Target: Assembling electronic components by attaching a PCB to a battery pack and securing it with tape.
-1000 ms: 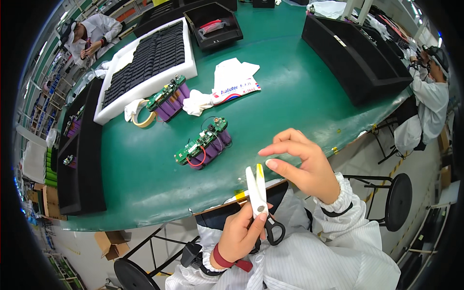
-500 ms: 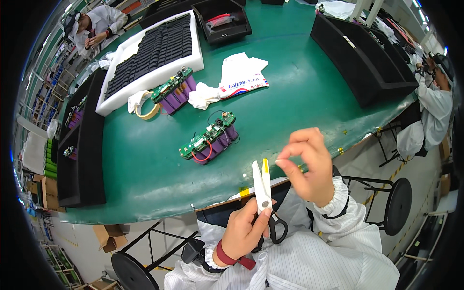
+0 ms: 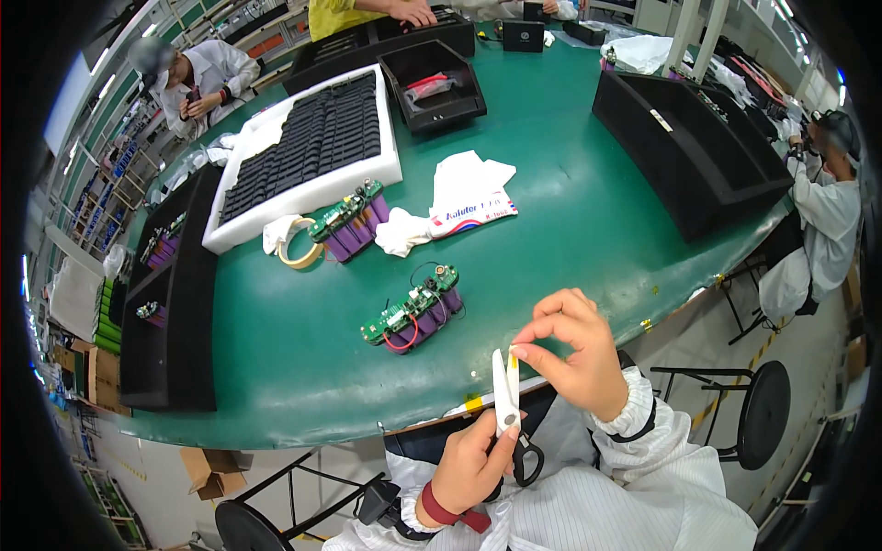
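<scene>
My left hand grips white scissors at the near edge of the surface; my right hand pinches narrowly beside the yellow strip on one blade, though I cannot tell whether it holds it. Beyond, a white tray carries rows of black blocks, and a black box holds a red item in clear wrap.
</scene>
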